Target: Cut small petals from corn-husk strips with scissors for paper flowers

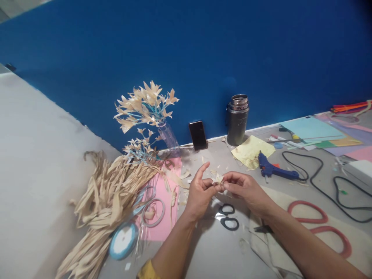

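Above the middle of the table both hands meet at a small pale piece of dried husk (217,178). My left hand (199,195) pinches it between thumb and bent fingers, while one finger points up and away. From the other side, the thumb and fingertips of my right hand (245,190) are closed on the same piece. The fingers partly cover it, so its full shape is hidden. Just below the hands lie small scissors (226,217) with black handles. Husk scraps (183,175) are scattered to the left of the hands.
Dried husks (107,209) are heaped at left beside a blue ribbon spool (123,240) and pink paper (161,228). Husk flowers (145,102), a phone (198,135) and a dark flask (237,124) stand along the blue wall. A blue glue gun (274,170) and red-handled scissors (308,203) lie right.
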`<move>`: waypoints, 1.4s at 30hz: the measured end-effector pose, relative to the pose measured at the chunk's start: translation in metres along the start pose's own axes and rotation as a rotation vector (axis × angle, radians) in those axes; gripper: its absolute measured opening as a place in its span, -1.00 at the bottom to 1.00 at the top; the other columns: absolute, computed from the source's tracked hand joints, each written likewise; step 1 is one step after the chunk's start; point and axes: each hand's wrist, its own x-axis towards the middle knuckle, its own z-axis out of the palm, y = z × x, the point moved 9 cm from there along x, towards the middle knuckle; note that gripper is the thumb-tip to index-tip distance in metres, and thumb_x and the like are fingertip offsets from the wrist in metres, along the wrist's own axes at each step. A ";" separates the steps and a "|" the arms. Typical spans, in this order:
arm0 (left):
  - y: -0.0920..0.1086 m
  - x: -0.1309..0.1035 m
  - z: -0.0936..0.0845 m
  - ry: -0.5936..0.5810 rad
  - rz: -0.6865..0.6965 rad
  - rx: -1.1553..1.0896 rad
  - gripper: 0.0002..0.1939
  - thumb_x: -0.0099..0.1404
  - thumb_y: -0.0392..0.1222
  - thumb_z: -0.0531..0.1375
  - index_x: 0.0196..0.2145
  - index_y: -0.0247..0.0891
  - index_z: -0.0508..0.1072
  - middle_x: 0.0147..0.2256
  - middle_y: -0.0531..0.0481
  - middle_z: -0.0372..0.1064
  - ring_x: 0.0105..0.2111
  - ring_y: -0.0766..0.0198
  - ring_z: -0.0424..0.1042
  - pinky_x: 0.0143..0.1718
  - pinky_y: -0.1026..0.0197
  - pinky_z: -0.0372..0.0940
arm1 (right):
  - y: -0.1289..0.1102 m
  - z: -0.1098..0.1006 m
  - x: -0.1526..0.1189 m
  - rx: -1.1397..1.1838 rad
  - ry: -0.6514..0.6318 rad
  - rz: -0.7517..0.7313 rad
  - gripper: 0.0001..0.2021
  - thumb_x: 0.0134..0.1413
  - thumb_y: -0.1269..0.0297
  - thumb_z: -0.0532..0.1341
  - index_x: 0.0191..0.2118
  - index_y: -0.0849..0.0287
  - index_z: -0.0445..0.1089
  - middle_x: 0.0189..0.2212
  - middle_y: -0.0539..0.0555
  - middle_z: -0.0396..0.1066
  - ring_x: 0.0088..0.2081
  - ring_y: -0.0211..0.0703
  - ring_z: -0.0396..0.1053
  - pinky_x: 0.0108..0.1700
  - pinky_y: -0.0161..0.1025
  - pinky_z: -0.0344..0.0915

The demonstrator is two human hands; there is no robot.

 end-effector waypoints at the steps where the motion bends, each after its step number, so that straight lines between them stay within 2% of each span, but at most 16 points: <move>1: 0.001 0.000 -0.001 0.008 0.009 0.009 -0.02 0.05 -0.24 0.42 0.33 -0.27 0.04 -0.53 0.05 0.48 -0.47 0.30 0.45 -0.35 0.29 0.23 | 0.000 0.000 0.000 -0.007 -0.003 -0.001 -0.71 -0.08 0.09 0.41 -0.33 0.19 0.45 -0.44 -0.02 0.40 -0.46 -0.30 0.23 -0.44 -0.31 0.07; 5: 0.004 -0.001 -0.001 0.012 0.023 0.023 -0.01 0.03 -0.27 0.41 0.33 -0.30 0.02 -0.55 0.07 0.47 -0.51 0.30 0.44 -0.36 0.28 0.26 | 0.002 0.006 -0.001 0.007 -0.075 0.027 -0.71 -0.09 0.11 0.42 -0.32 0.19 0.44 -0.42 0.00 0.42 -0.45 -0.29 0.23 -0.47 -0.32 0.02; 9: 0.006 -0.002 0.000 -0.001 -0.003 0.061 -0.02 0.02 -0.29 0.40 0.32 -0.35 0.05 -0.57 0.05 0.48 -0.59 0.30 0.41 -0.41 0.28 0.25 | 0.006 0.015 -0.003 0.081 -0.170 0.089 -0.69 -0.10 0.11 0.44 -0.34 0.18 0.40 -0.49 -0.02 0.41 -0.53 -0.33 0.15 -0.51 -0.33 -0.10; 12: 0.004 -0.003 0.002 -0.016 -0.023 0.074 -0.06 0.03 -0.26 0.40 0.30 -0.35 0.08 -0.60 0.05 0.47 -0.60 0.29 0.41 -0.44 0.29 0.23 | 0.008 0.019 -0.003 0.134 -0.208 0.120 -0.69 -0.11 0.13 0.45 -0.36 0.16 0.37 -0.51 0.00 0.45 -0.54 -0.33 0.17 -0.51 -0.33 -0.14; 18: -0.003 -0.003 0.012 -0.097 -0.043 -0.076 -0.11 -0.05 -0.24 0.46 0.21 -0.33 0.19 -0.48 -0.01 0.51 -0.49 0.27 0.45 -0.35 0.25 0.29 | 0.008 0.010 -0.001 0.112 -0.121 0.061 -0.71 -0.08 0.12 0.43 -0.35 0.16 0.39 -0.54 -0.04 0.39 -0.50 -0.28 0.23 -0.49 -0.33 -0.07; 21: -0.001 -0.003 0.011 -0.070 -0.032 -0.084 -0.10 -0.05 -0.25 0.46 0.20 -0.32 0.19 -0.49 0.02 0.49 -0.50 0.28 0.44 -0.35 0.24 0.28 | 0.007 0.009 -0.002 0.076 -0.123 0.046 -0.69 -0.08 0.11 0.42 -0.27 0.16 0.42 -0.48 -0.02 0.40 -0.47 -0.26 0.23 -0.48 -0.33 -0.03; 24: 0.001 -0.004 0.009 -0.036 -0.008 -0.079 -0.12 -0.03 -0.24 0.45 0.20 -0.31 0.19 -0.56 0.08 0.44 -0.54 0.28 0.42 -0.38 0.25 0.26 | 0.006 0.010 -0.003 0.056 -0.137 0.058 -0.70 -0.08 0.11 0.43 -0.28 0.18 0.44 -0.46 -0.03 0.39 -0.49 -0.32 0.16 -0.48 -0.34 -0.01; 31: 0.002 -0.005 0.011 -0.031 0.022 -0.101 -0.32 -0.02 -0.25 0.44 0.05 -0.26 0.34 -0.51 0.07 0.45 -0.51 0.32 0.41 -0.38 0.29 0.25 | 0.006 0.014 -0.004 0.130 -0.143 0.060 -0.67 -0.17 0.11 0.49 -0.38 0.20 0.44 -0.50 -0.06 0.31 -0.53 -0.37 0.05 -0.49 -0.37 -0.03; 34: 0.001 -0.004 0.011 -0.055 0.029 -0.127 -0.33 -0.06 -0.28 0.45 0.03 -0.22 0.38 -0.47 0.05 0.47 -0.45 0.29 0.44 -0.32 0.26 0.28 | 0.007 0.012 -0.004 0.236 -0.102 0.066 -0.68 -0.14 0.12 0.49 -0.33 0.18 0.47 -0.46 -0.04 0.33 -0.50 -0.36 0.09 -0.48 -0.38 0.00; 35: 0.000 -0.004 0.009 -0.045 0.038 -0.108 -0.39 -0.06 -0.28 0.45 -0.02 -0.23 0.42 -0.48 0.04 0.47 -0.46 0.29 0.44 -0.33 0.25 0.28 | 0.006 0.010 -0.004 0.269 -0.084 0.061 -0.69 -0.15 0.13 0.50 -0.32 0.16 0.48 -0.44 -0.03 0.35 -0.48 -0.35 0.12 -0.47 -0.39 0.02; 38: 0.002 -0.005 -0.002 0.062 0.102 0.034 -0.79 0.13 -0.11 0.35 -0.36 -0.32 0.52 -0.66 0.05 0.34 -0.61 0.37 0.30 -0.45 0.28 0.20 | 0.002 0.009 -0.005 0.323 -0.077 0.040 -0.71 -0.18 0.17 0.52 -0.35 0.15 0.48 -0.43 -0.04 0.35 -0.51 -0.39 0.10 -0.49 -0.40 0.01; 40: 0.006 -0.008 -0.008 0.140 0.172 0.098 -0.70 0.25 -0.03 0.24 -0.47 -0.32 0.52 -0.69 0.04 0.29 -0.63 0.38 0.25 -0.46 0.28 0.17 | 0.000 0.012 -0.005 0.318 -0.107 0.039 -0.71 -0.18 0.16 0.51 -0.40 0.17 0.47 -0.46 -0.04 0.33 -0.56 -0.44 0.02 -0.53 -0.40 -0.06; 42: 0.009 -0.011 -0.007 0.163 0.229 0.071 -0.78 0.22 -0.06 0.27 -0.37 -0.29 0.56 -0.58 0.01 0.37 -0.53 0.34 0.32 -0.39 0.27 0.21 | -0.001 0.015 -0.006 0.310 -0.137 0.043 -0.71 -0.17 0.15 0.51 -0.41 0.18 0.46 -0.48 -0.04 0.33 -0.58 -0.45 -0.02 -0.55 -0.40 -0.09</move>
